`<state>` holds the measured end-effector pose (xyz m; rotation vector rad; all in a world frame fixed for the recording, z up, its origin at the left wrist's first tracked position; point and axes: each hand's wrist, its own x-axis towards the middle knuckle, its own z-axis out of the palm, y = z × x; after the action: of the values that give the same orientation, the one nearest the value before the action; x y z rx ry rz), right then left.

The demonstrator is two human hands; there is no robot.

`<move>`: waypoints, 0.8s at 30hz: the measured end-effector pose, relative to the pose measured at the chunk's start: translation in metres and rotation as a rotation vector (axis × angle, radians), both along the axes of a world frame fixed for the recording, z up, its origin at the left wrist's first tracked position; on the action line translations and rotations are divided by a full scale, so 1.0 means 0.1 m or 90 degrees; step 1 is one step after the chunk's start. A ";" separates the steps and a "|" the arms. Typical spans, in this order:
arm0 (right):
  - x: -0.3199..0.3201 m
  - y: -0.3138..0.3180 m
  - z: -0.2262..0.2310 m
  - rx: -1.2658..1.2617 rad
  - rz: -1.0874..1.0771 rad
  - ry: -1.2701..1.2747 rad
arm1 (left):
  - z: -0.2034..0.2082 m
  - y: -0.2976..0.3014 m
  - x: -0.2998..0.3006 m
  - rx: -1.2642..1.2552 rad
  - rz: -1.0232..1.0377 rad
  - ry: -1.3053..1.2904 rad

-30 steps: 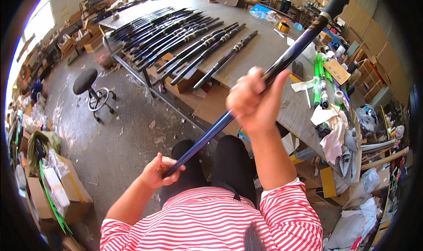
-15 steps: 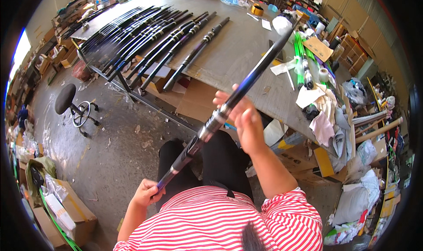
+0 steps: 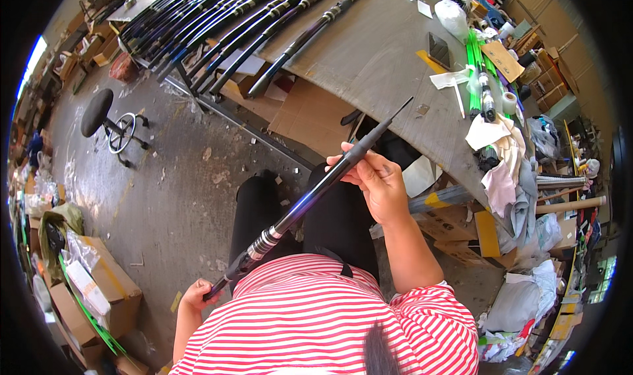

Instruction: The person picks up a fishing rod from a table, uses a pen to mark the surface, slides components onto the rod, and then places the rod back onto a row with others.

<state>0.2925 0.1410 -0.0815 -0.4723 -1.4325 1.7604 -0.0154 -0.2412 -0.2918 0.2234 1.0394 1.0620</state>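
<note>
Slanting across my lap is a dark telescopic fishing rod (image 3: 308, 202) with a blue-purple sheen, a silver reel seat near its lower end and a thin tip poking out of a grey-black top sleeve. My left hand (image 3: 196, 297) is closed around its lower end, by my left hip. Near the top sleeve, my right hand (image 3: 379, 184) pinches the rod between thumb and fingers, just off the table's front edge. On the table (image 3: 369, 52) one similar fishing rod (image 3: 306, 42) lies apart, close to a dense row of more rods (image 3: 217, 19).
Green rods (image 3: 473, 78), cloths (image 3: 498, 147) and a tape roll (image 3: 509, 102) crowd the table's right end. A black stool (image 3: 99, 111) stands on the floor at left. Cardboard boxes (image 3: 109, 289) sit at lower left, with more boxes (image 3: 455, 230) under the table.
The rod has slid down and left through my right hand, which now grips near its top instead of above the reel seat. My left hand moved lower left; the right fingers have closed.
</note>
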 end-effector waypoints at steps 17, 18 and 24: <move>0.33 0.22 0.06 -0.046 -0.164 0.059 | 0.17 -0.30 0.21 -0.108 0.052 0.016; 0.36 0.25 0.09 -0.036 -0.187 0.062 | 0.09 -0.34 0.18 -0.107 0.048 0.001; 0.50 0.31 0.13 -0.046 -0.234 0.071 | 0.43 -0.16 0.32 -0.152 0.147 0.039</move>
<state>0.3427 0.1722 -0.0683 -0.6227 -1.1255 1.5195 0.0171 -0.2569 -0.2490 -0.0602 1.2592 1.1312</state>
